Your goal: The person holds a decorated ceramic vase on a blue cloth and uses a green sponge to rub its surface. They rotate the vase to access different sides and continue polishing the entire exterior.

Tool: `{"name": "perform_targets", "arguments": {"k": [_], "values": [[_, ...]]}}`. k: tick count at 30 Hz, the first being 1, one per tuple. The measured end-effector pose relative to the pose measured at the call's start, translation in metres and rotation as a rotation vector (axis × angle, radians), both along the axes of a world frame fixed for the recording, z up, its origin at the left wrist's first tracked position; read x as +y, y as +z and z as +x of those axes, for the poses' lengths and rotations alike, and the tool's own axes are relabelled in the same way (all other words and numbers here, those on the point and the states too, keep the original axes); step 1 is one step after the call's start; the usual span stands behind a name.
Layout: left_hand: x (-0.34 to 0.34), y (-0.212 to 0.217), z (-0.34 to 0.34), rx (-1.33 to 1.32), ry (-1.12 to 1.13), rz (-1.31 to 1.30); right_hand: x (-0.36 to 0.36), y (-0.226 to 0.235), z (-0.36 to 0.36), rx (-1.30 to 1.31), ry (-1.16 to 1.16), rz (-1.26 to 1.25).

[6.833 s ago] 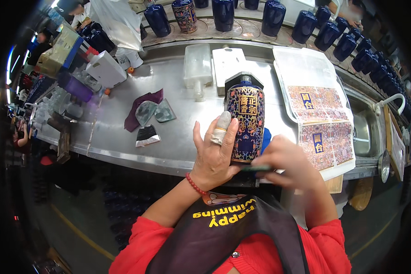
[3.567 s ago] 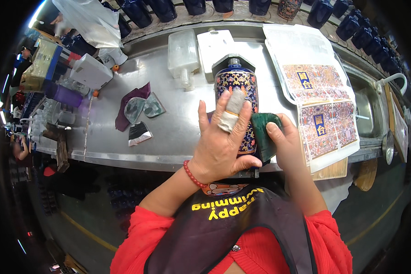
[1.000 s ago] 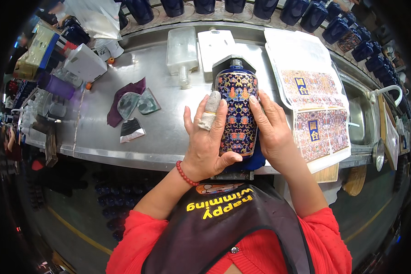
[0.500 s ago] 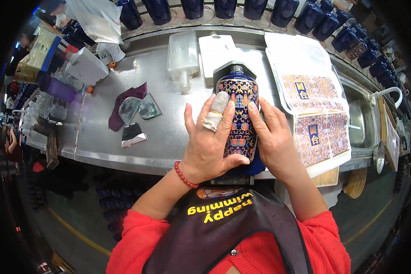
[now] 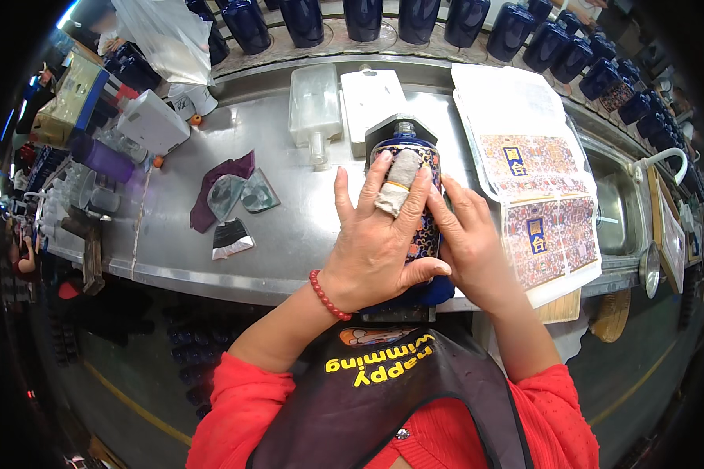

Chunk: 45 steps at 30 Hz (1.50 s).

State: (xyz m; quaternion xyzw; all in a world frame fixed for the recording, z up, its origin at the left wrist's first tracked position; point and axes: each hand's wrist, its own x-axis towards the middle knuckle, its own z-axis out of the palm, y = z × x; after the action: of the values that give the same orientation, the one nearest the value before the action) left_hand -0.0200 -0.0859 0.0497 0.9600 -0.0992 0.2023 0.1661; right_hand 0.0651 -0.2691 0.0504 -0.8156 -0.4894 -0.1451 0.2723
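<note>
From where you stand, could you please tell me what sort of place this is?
Probably a bottle-decorating workshop: plain dark blue bottles stand in a row behind the steel bench, while printed pattern sheets and a similarly patterned bottle lie on it.

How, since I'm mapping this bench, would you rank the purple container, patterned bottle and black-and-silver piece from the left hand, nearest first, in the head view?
1. Patterned bottle: under the left hand, touching.
2. Black-and-silver piece: left of the hand, on the metal bench.
3. Purple container: farthest left.
</note>
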Motion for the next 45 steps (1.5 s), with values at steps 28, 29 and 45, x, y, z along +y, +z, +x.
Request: {"name": "perform_targets", "arguments": {"k": [28,29,45], "values": [[0.003,-0.048,-0.048,-0.185,0.192,-0.094,-0.013,0.023,0.001,-0.082,0.304,0.09],[0.004,-0.05,-0.046,-0.189,0.188,-0.132,-0.016,0.023,-0.005,-0.068,0.493,0.072],[-0.014,-0.045,-0.073,-0.333,0.085,0.058,-0.069,-0.024,-0.024,0.57,-0.041,0.304]]}}
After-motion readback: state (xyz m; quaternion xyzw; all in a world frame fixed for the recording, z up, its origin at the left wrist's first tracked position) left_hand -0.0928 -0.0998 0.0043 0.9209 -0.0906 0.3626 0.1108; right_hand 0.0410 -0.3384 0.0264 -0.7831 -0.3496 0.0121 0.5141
